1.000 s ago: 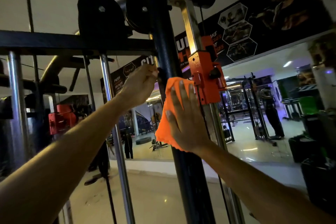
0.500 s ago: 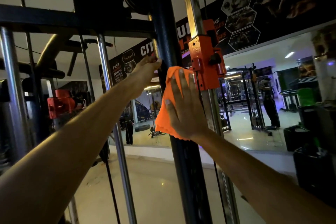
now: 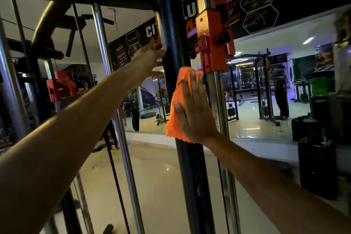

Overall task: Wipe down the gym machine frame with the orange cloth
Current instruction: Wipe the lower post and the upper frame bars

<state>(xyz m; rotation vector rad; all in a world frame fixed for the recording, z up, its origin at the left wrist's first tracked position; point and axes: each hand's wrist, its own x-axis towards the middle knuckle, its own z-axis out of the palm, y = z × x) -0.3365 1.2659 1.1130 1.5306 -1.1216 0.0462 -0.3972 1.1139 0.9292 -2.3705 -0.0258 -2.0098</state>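
The right hand lies flat, fingers straight, and presses the orange cloth against the dark upright post of the machine frame. Compared with a second ago, the hand and cloth now sit lower on the post: then the cloth was beside the orange sliding block, now its top edge is just under the lower part of that block. This suggests a downward stroke is going on, so the section of post next to the block is probably already wiped and the long lower part is still to do. The left hand keeps its place on the far side of the same post, fingers curled round its edge, seemingly to steady the person. Just to the right of the cloth stands the shiny steel rail that carries the block; it is close, so the fingertips may brush it. A thin black cable and a chrome bar hang to the left, apart from the cloth. Behind is a mirror wall and some bins.
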